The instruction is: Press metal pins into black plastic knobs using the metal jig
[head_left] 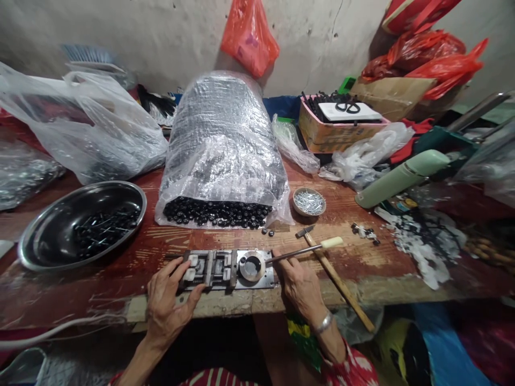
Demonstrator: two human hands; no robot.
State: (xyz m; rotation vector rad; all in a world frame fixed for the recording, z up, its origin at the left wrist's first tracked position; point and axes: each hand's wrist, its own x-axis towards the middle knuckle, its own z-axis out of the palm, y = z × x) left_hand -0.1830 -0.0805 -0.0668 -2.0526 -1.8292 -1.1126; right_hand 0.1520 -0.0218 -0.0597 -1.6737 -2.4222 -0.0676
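Observation:
My left hand [171, 300] lies with spread fingers on a steel jig [225, 269], which has several clamping blocks and sits at the table's front edge. A round steel ring [251, 266] is set in the jig's right end. My right hand [300, 287] grips a thin metal rod with a cream handle [295, 253], its tip reaching toward the ring. A wooden-handled hammer [338, 279] lies just right of that hand, its handle jutting past the table edge. A few black beads [267, 232] lie beyond the jig.
A steel bowl [80, 225] of black beads stands left on the red-stained wooden table [169, 252]. Behind the jig lies a large plastic sack of black beads [221, 155]. A small dish of pins [309, 201], a pale green flask [402, 179] and white paper scraps [422, 246] lie right.

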